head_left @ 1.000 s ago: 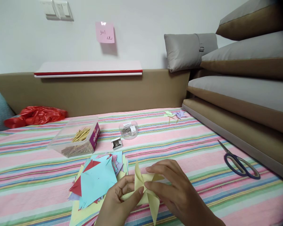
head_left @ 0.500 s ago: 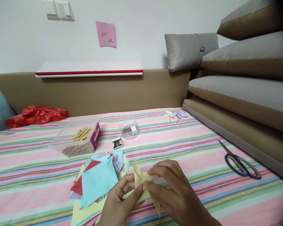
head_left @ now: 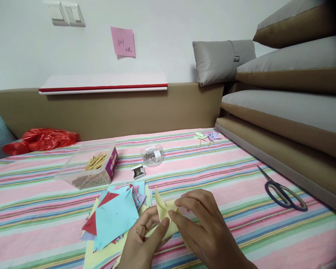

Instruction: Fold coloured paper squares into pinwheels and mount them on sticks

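My left hand [head_left: 141,239] and right hand [head_left: 204,228] are both clenched on the pale yellow folded paper pinwheel [head_left: 164,209]. Thumbs and fingertips pinch it at its centre, low over the pink striped bedsheet [head_left: 212,175]. Just left of the grip lies a loose pile of blue, red and yellow paper squares [head_left: 114,215]. Beyond the grip sit a small open white box [head_left: 138,172] and then a round clear tub of metal pins [head_left: 152,155]. Left of those is a clear plastic box of wooden sticks [head_left: 89,164]. Well to the right of the grip lie blue-handled scissors [head_left: 282,190]. Farthest off are two small finished paper pinwheels [head_left: 207,136].
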A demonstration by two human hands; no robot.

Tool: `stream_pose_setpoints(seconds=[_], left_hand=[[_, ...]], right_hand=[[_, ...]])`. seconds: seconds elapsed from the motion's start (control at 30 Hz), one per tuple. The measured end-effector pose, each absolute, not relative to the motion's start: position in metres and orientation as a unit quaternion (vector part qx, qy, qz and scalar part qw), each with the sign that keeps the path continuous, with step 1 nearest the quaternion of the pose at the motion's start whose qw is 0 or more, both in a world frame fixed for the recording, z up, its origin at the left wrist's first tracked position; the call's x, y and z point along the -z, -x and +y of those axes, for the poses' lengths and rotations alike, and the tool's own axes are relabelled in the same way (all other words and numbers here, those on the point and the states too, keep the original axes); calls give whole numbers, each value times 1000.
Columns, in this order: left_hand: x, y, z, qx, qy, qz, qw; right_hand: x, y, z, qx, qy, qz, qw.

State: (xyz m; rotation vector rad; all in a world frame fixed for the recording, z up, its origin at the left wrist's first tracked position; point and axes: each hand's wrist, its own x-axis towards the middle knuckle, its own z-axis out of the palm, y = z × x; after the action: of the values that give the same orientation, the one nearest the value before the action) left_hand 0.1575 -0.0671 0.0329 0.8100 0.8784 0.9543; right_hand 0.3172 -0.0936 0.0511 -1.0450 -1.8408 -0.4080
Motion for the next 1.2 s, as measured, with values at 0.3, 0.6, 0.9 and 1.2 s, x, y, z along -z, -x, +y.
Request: stream_pose_setpoints(seconds=[0.3, 0.6, 0.9, 1.2], left_hand=[[-36, -160, -68, -462, -364, 396, 705], [-39, -161, -67, -504, -335, 399, 689], [-36, -168, -74, -524, -389, 429, 625], [-29, -166, -69, -457, -449, 445, 626]], right_hand=[[-50, -320, -96, 139, 430, -774, 443], [-39, -314, -107, -27, 462, -706, 536], [-35, -307, -95, -560, 468, -436, 526], [-13, -307, -83, -562, 482, -362, 566]])
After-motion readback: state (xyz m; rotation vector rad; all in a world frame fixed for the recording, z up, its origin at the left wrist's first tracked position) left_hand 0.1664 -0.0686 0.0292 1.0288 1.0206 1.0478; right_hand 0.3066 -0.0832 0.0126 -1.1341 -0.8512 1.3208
